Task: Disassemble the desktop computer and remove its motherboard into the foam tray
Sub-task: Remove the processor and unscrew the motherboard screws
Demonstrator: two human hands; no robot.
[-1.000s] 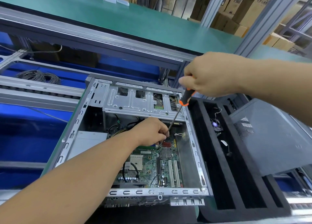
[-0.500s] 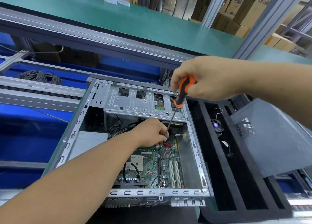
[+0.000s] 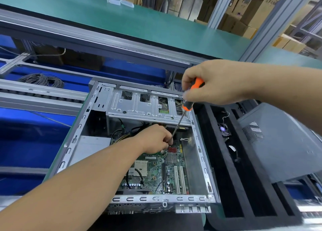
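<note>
A: Where was the motherboard (image 3: 162,171)?

B: Flat on the floor of the open steel computer case (image 3: 153,199), green and studded with slots, its long axis running away from the person. The left hand (image 3: 156,140) was nearer, fingers pinched at the screwdriver (image 3: 181,119) tip near the board's far edge.

A: And the right hand (image 3: 214,82)?

B: Higher and farther, wrapped around the orange handle, the thin metal shaft slanting down-left. The black foam tray (image 3: 224,187) lay just right of the case.
</note>
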